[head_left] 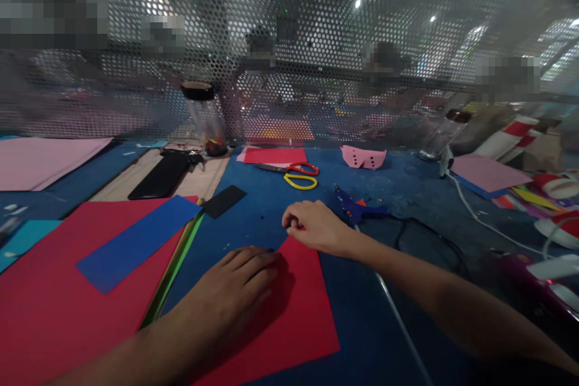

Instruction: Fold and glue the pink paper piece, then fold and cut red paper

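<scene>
Middle sheet [305,319] red, left strip [140,244] blue, scissors [288,170] red/yellow-handled, cutout [365,163] pink with dark spots, surface [262,202] dark blue.

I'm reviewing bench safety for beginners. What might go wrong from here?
The pistol-shaped blue glue gun lies near the right hand; if its nozzle is hot, which doesn't show, skin might burn. Its thin dark cable runs near the right forearm and could snag. The thin red sheet lies under the left hand and might crease.

The blue table [375,338] bears a red sheet [303,307], glue gun [355,209] and pink cutout [363,158].
</scene>
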